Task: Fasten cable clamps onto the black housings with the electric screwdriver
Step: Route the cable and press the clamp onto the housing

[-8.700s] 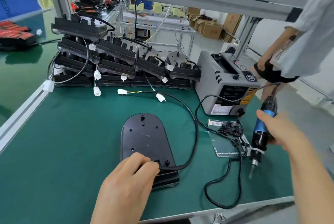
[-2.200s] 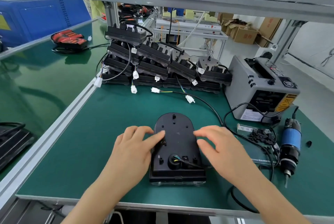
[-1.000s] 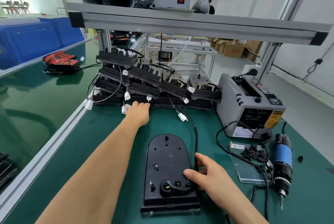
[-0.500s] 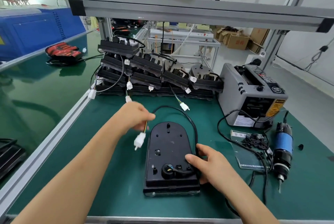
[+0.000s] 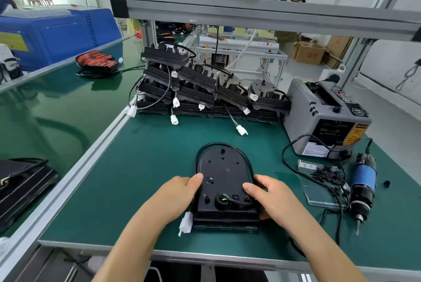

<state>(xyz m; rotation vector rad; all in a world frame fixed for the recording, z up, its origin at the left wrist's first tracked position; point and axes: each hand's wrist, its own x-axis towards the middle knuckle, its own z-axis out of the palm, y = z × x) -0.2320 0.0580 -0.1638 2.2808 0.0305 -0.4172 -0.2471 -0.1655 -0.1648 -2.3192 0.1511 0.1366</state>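
A black housing (image 5: 224, 181) lies flat on the green mat, rounded end away from me. Its black cable (image 5: 247, 161) loops round that far end, and the white connector (image 5: 185, 224) hangs at the near left corner. My left hand (image 5: 175, 195) grips the housing's left edge with the thumb on top. At the right edge my right hand (image 5: 271, 195) grips it the same way. The blue and black electric screwdriver (image 5: 362, 188) lies untouched on the mat to the right. A small pile of black cable clamps (image 5: 328, 171) sits beside it on a clear bag.
A stack of black housings (image 5: 205, 90) with dangling white connectors fills the back of the mat. A grey tape dispenser (image 5: 328, 117) stands at the back right, its black cord (image 5: 296, 163) trailing forward. An aluminium rail (image 5: 91, 161) borders the mat on the left.
My left hand pulled the white connector back from the stack and laid the cable round the housing's far end. Both hands now hold the housing's sides.
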